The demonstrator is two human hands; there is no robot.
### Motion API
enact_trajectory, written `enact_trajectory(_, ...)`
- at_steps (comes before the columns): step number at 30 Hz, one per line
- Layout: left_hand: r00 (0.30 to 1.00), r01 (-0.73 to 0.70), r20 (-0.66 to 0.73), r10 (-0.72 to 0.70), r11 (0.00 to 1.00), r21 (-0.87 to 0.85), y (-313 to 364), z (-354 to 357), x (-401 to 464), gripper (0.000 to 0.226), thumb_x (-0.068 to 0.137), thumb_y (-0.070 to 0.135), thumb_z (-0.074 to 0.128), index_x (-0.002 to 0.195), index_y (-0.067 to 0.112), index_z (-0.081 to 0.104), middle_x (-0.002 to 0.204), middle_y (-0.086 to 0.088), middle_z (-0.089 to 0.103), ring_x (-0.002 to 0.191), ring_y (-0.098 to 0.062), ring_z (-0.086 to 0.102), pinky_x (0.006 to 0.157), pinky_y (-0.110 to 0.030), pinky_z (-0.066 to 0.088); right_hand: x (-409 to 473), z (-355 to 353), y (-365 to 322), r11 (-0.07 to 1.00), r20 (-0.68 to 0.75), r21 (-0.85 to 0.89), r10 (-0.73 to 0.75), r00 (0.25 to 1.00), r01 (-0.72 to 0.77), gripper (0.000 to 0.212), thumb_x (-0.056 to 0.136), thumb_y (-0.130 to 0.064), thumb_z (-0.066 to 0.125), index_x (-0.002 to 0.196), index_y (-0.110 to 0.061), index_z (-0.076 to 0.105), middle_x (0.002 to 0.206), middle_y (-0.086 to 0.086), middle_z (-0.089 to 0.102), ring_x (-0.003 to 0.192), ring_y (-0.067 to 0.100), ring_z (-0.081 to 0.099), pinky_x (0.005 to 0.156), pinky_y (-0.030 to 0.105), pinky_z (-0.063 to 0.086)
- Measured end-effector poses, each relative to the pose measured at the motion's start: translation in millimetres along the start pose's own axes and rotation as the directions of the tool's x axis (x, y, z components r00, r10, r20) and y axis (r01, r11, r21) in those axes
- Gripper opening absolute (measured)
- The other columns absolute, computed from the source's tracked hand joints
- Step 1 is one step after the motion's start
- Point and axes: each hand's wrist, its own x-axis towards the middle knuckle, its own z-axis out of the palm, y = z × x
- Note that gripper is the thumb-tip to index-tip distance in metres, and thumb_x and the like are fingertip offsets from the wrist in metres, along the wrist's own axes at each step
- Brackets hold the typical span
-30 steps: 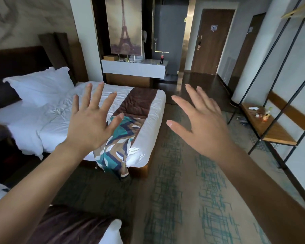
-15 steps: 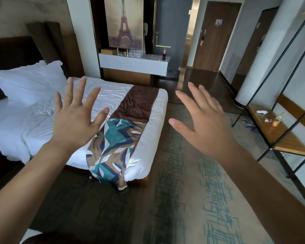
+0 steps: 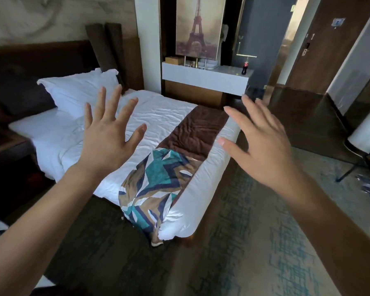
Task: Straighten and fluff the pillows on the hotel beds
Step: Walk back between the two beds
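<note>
Approach step: left hand [image 3: 107, 137] and right hand [image 3: 263, 146] are held spread, empty; pillow [image 3: 79, 90] must be reached next.

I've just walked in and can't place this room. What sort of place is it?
Most likely a hotel room. A made-up single bed with a white pillow and a decorative runner, a room door bearing a posted notice, and a soda bottle on a wall shelf suggest it.

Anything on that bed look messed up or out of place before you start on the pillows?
Yes. The patterned runner lies skewed and bunched, sliding off the near corner of the bed toward the floor. The white duvet is creased, and the white pillow leans crooked against the headboard. Both hands are open and empty.
</note>
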Motion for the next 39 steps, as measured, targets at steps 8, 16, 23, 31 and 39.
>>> enact_trajectory(8,0.994,0.084,0.065,-0.088,0.994,0.063,-24.3,52.6,21.2,0.067,0.101,0.064,0.032,0.157,0.027,0.036,0.172,-0.005,0.012,0.16,-0.032,-0.002,0.124,-0.065,0.008,62.0,60.1,18.0,0.995,0.08,0.089,-0.053,0.995,0.046,0.069,0.096,-0.066,0.038,0.157,-0.035,0.034,0.171,0.001,0.016,0.157,0.029,0.013,0.123,0.053,0.017)
enact_trajectory(16,0.977,0.183,0.082,-0.195,0.974,0.137,-102.2,79.7,30.4,0.068,0.1,0.063,0.032,0.158,0.026,0.035,0.173,-0.005,0.009,0.16,-0.033,-0.004,0.124,-0.065,0.007,134.1,120.1,-21.7,0.976,0.089,0.136,-0.181,0.979,0.168,0.068,0.096,-0.064,0.039,0.156,-0.032,0.037,0.17,0.003,0.019,0.156,0.032,0.015,0.121,0.055,0.021)
enact_trajectory(23,0.944,0.3,0.075,-0.321,0.931,0.207,-212.7,86.0,28.0,0.069,0.1,0.065,0.029,0.159,0.03,0.03,0.173,-0.004,0.006,0.16,-0.031,-0.006,0.125,-0.064,0.006,223.2,200.5,-117.1,0.933,0.124,0.169,-0.34,0.932,0.318,0.07,0.097,-0.066,0.039,0.158,-0.033,0.031,0.171,0.003,0.015,0.157,0.032,0.013,0.122,0.055,0.021)
enact_trajectory(31,0.889,0.415,0.053,-0.454,0.851,0.322,-352.8,51.3,22.6,0.068,0.1,0.065,0.027,0.16,0.032,0.028,0.173,-0.003,0.006,0.16,-0.028,-0.008,0.126,-0.062,0.007,322.7,264.3,-269.5,0.821,0.055,0.316,-0.517,0.854,0.476,0.069,0.096,-0.066,0.037,0.157,-0.033,0.035,0.17,0.004,0.017,0.156,0.033,0.015,0.121,0.058,0.023)
enact_trajectory(39,0.824,0.543,-0.074,-0.561,0.747,0.384,-424.7,-2.4,9.5,0.068,0.098,0.064,0.031,0.158,0.033,0.031,0.173,-0.001,0.008,0.16,-0.028,-0.004,0.126,-0.061,0.007,382.9,289.3,-373.6,0.684,-0.057,0.407,-0.643,0.764,0.606,0.067,0.097,-0.064,0.041,0.156,-0.031,0.038,0.171,0.004,0.017,0.157,0.031,0.013,0.122,0.058,0.023)
